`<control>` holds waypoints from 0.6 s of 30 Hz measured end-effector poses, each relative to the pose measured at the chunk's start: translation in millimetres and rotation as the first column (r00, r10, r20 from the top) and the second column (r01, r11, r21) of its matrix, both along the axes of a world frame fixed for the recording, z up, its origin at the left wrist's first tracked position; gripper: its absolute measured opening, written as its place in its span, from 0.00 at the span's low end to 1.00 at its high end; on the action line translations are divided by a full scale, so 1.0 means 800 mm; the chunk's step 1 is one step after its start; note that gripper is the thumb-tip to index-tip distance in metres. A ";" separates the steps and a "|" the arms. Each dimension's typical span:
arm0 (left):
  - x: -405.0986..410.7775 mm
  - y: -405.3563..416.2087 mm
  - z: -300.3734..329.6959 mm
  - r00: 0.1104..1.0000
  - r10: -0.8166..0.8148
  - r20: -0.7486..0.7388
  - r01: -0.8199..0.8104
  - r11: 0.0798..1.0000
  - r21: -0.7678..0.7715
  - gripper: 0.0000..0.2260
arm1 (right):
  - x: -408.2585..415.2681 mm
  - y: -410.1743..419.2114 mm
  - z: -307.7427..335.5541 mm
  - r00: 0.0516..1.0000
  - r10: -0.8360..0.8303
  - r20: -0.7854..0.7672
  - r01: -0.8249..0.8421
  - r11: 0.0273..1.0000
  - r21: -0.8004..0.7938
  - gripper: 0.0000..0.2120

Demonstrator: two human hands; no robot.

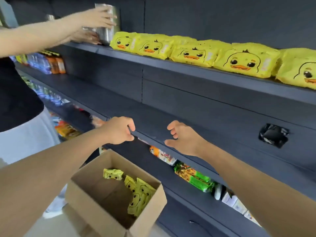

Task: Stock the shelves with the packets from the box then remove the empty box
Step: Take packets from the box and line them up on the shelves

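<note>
Yellow duck-faced packets (193,53) lie in a row along the top dark shelf (171,65) ahead of you, and a few more (139,194) stand inside the open cardboard box (95,207) below your arms. Your left hand (119,131) hovers at the edge of a lower shelf, fingers loosely curled, holding nothing. Your right hand (183,138) hangs just beside it, fingers spread and relaxed, also empty; the two hands are near each other but apart. To your left, another person's hands (95,19) grip shiny metal cups (106,30) at the far end of the top shelf. Green and orange packs (195,178) sit on the shelf below.
</note>
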State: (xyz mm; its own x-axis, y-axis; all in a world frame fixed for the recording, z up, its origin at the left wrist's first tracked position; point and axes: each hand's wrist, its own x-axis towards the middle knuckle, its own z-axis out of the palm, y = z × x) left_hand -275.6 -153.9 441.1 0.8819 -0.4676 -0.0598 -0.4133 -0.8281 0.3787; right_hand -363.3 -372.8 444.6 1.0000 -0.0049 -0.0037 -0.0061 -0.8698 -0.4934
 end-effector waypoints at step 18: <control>0.159 0.127 -0.247 0.915 0.222 -0.338 -0.174 0.971 0.166 0.11 | 0.222 0.088 -0.274 0.899 0.135 -0.417 -0.132 0.991 0.035 0.20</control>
State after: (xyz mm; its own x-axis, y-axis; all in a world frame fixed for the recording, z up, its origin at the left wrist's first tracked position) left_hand -148.2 -52.2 243.2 0.8664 -0.2523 -0.4310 -0.0957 -0.9309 0.3526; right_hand -185.4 -302.6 225.6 0.8982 0.1296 -0.4201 -0.0964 -0.8742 -0.4758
